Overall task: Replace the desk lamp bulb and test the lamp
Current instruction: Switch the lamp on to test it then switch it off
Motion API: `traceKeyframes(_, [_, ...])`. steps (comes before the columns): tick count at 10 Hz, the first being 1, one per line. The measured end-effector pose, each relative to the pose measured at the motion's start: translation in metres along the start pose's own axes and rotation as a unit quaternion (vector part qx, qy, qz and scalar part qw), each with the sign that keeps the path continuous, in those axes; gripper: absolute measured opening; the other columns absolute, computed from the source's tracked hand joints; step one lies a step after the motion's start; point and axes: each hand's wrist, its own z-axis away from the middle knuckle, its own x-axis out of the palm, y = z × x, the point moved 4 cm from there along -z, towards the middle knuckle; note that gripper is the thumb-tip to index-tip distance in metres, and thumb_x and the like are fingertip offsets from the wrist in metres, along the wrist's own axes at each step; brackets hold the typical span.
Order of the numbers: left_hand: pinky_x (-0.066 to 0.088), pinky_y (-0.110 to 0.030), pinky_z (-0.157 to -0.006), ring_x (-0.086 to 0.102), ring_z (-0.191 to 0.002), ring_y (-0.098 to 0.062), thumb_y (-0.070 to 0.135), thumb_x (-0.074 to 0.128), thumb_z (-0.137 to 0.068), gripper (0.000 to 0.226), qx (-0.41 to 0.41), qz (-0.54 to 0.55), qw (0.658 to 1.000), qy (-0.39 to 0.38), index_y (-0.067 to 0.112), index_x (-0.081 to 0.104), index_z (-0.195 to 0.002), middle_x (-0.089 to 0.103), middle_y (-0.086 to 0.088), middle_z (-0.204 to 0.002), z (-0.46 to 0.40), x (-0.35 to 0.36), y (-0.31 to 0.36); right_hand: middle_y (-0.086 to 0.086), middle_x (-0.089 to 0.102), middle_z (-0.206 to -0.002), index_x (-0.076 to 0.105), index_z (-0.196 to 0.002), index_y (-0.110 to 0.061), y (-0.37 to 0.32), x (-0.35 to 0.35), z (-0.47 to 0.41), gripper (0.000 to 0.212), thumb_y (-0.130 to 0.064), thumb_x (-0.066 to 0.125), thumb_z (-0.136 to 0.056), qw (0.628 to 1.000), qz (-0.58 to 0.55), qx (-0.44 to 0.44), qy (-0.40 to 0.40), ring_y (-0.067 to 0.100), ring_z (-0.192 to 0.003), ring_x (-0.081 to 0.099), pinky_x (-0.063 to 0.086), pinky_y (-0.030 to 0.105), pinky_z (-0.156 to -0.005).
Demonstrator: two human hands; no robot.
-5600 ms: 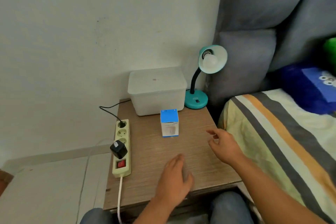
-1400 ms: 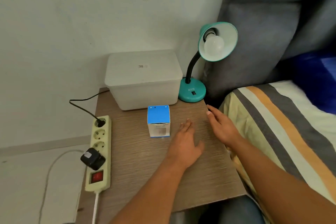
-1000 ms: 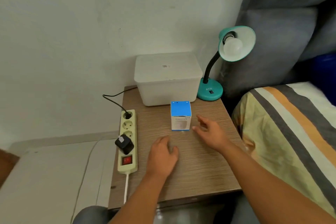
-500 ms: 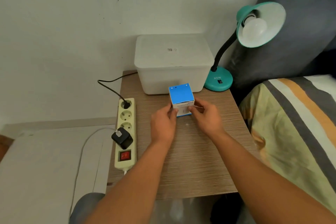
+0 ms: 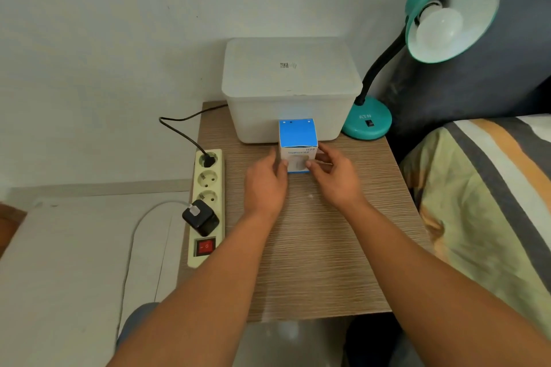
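A small blue-topped white bulb box (image 5: 297, 133) stands on the wooden bedside table (image 5: 316, 247), in front of a white plastic bin. My left hand (image 5: 265, 185) grips its left side and my right hand (image 5: 335, 177) grips its right side, thumbs on the front face. The teal desk lamp (image 5: 368, 122) stands at the table's back right corner, its black gooseneck rising to a teal shade (image 5: 474, 0) that faces me. A white bulb (image 5: 438, 30) sits in the shade, unlit.
A lidded white plastic bin (image 5: 290, 83) fills the table's back. A cream power strip (image 5: 207, 205) with a red switch, a black lamp plug and a black charger lies along the left edge. A striped bed (image 5: 489, 202) borders the right, a grey headboard behind the lamp.
Both hands moved from the bare tabletop to the bulb box and took hold of it from either side. The view came closer to the table.
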Motion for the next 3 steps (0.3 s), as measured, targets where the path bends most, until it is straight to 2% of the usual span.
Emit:
traceKeyframes(1, [0.048,-0.027,-0.072,0.063,-0.094,-0.015,0.025,0.052,-0.101,0.037,0.008,-0.027,1.0,0.003,0.015,0.055,-0.137,0.069,-0.004,-0.107,0.016,-0.007,0.005,0.004,0.056,-0.138,0.042,-0.145,-0.023,-0.005,-0.003,0.016,0.058,-0.032,0.063,-0.092,0.999,0.051,0.003,-0.011,0.015,-0.123,0.055,0.046,0.038,-0.102])
traceKeyframes(2, [0.036,-0.021,-0.084,0.056,-0.115,-0.021,0.028,0.051,-0.102,0.043,0.024,-0.065,0.997,-0.017,0.015,0.049,-0.143,0.063,-0.006,-0.125,0.035,-0.014,0.008,0.0,0.043,-0.15,0.033,-0.149,-0.024,-0.009,-0.006,0.034,0.062,-0.035,0.059,-0.094,0.99,0.139,-0.011,-0.034,0.017,-0.136,0.04,0.031,0.031,-0.109])
traceKeyframes(3, [0.032,-0.025,-0.101,0.044,-0.135,-0.021,0.031,0.049,-0.103,0.052,0.028,-0.1,0.993,-0.05,0.015,0.039,-0.151,0.049,-0.005,-0.148,0.058,-0.022,0.006,-0.001,0.029,-0.157,0.024,-0.152,-0.024,-0.013,-0.009,0.059,0.067,-0.036,0.057,-0.094,0.969,0.234,-0.027,-0.073,0.017,-0.143,0.028,0.02,0.027,-0.109])
